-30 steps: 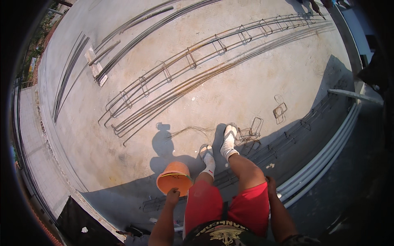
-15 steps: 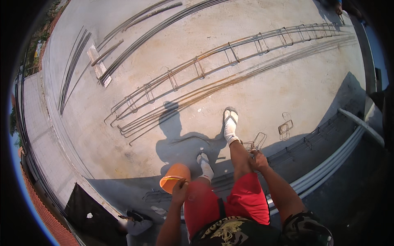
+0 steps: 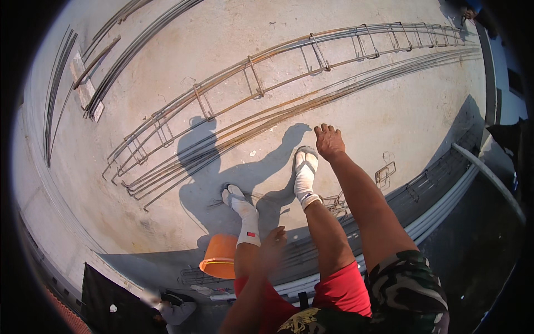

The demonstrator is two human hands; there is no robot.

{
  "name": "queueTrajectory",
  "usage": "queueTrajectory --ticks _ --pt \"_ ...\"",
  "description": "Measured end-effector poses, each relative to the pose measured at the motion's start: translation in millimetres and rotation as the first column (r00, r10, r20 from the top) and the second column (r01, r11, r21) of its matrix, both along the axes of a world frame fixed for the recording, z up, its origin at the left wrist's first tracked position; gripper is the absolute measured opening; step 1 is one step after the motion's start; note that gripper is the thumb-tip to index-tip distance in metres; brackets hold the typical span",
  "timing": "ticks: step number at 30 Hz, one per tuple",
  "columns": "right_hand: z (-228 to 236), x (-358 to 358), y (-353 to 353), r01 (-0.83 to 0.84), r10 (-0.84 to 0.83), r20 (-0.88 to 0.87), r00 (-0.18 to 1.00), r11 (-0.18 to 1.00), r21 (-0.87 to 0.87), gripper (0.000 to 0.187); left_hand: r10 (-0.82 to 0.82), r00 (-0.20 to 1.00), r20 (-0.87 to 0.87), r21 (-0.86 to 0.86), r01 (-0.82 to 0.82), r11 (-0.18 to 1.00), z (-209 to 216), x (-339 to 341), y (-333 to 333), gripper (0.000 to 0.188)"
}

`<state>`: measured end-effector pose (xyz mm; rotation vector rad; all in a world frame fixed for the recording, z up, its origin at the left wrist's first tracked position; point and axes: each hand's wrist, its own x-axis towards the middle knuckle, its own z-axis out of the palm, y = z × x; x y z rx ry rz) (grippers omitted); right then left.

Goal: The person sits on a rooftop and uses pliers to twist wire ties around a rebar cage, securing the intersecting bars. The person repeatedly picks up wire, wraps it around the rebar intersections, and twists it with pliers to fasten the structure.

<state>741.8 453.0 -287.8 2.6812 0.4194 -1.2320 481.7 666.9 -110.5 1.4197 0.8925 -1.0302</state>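
My right hand (image 3: 330, 141) reaches out over the concrete just past my right foot, its fingers spread and nothing in them. Beyond it lies a bundle of loose reinforcing bars (image 3: 267, 118) with hooked ends. Past those is a long rebar cage (image 3: 257, 83) with square ties. Motion blurs my left hand (image 3: 275, 245), which is in front of my left shin; its grip is unclear. To its left stands an orange bucket (image 3: 218, 261), apart from the hand. Bent wire stirrups (image 3: 335, 205) lie beside my right leg, partly hidden by it.
More dark bars (image 3: 133, 54) lie at the far left near a board (image 3: 83, 83). A single stirrup (image 3: 385, 175) rests to the right. White pipes (image 3: 445, 203) run along the near right. Part of another person (image 3: 473, 8) shows at the far right corner.
My right hand has gone from beside my right knee out past my foot. My left hand has come away from the bucket's rim toward the right. My left foot has stepped forward.
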Motion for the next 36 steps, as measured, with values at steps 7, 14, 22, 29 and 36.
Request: queueTrajectory --ticks 7,14,22,29,36 --pt "-99 19 46 -0.306 0.283 0.324 0.903 0.952 0.022 0.034 -0.086 0.987 -0.135 -0.072 0.076 0.994 -63 -3 -7 0.041" --pt "-114 26 70 -0.456 0.436 0.272 0.858 0.89 0.011 0.027 -0.063 0.998 0.001 -0.205 0.062 0.977 -50 16 -23 0.042" --pt "-121 40 74 -0.467 0.458 0.154 0.876 0.884 0.028 0.024 0.009 1.0 0.0 -0.221 -0.009 0.975 -49 28 -23 0.042" --pt "-114 54 65 -0.454 0.336 0.396 0.855 0.854 0.253 0.029 0.05 0.999 0.014 -0.222 -0.045 0.974 -50 28 -29 0.043" --pt "-128 76 86 -0.382 0.372 0.094 0.923 0.917 0.119 0.029 0.048 0.999 -0.019 -0.253 -0.051 0.966 -49 33 -29 0.042"
